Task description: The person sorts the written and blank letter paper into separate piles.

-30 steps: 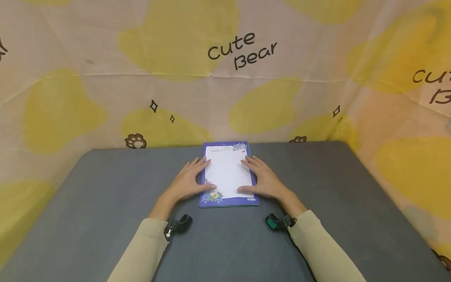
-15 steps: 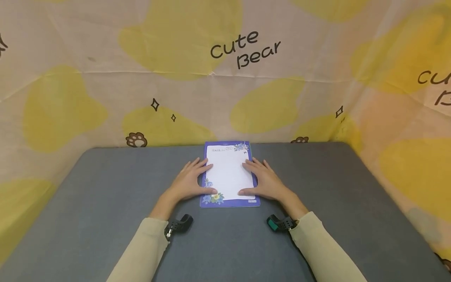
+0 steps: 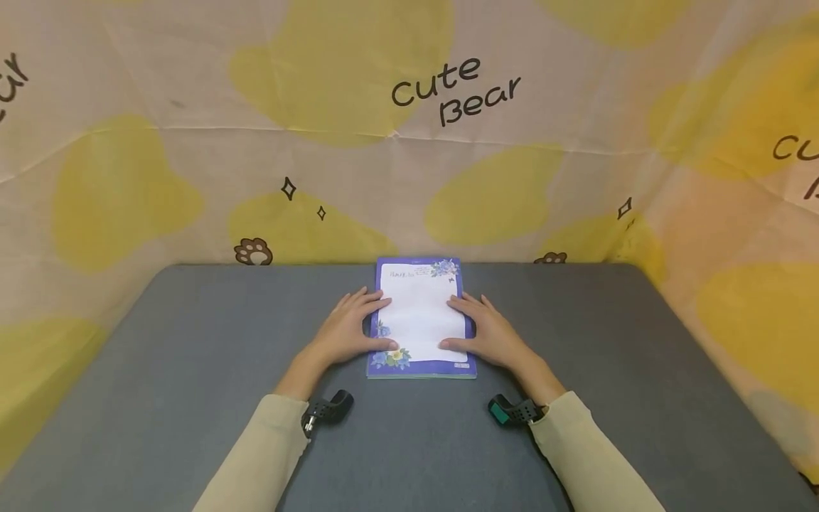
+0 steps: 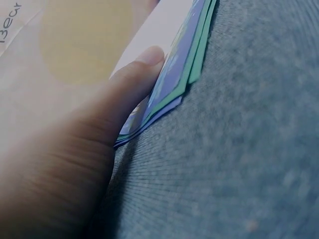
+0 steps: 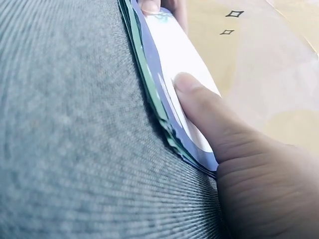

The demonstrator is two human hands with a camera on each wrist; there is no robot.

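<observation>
A stack of thin notebooks (image 3: 416, 316) lies flat near the far edge of the table. Its top cover has a white panel, a purple border and blue flowers, and green and purple layers (image 4: 197, 62) show at the near edge in the left wrist view. My left hand (image 3: 345, 331) rests on the left side of the stack, its thumb (image 4: 132, 82) on the top cover. On the right side rests my right hand (image 3: 494, 333), with its thumb (image 5: 199, 99) also on top. Fingers of both hands lie along the side edges, partly hidden.
The grey cloth-covered table (image 3: 409, 448) extends around the stack on both sides and in front. Behind it hangs a yellow-patterned cloth (image 3: 358, 163) with "Cute Bear" lettering. Each wrist wears a black strap (image 3: 329, 407).
The head view has shifted a little, so the table, stack and backdrop appear slightly further right. Both hands stay on the stack, with only small shifts of the fingers.
</observation>
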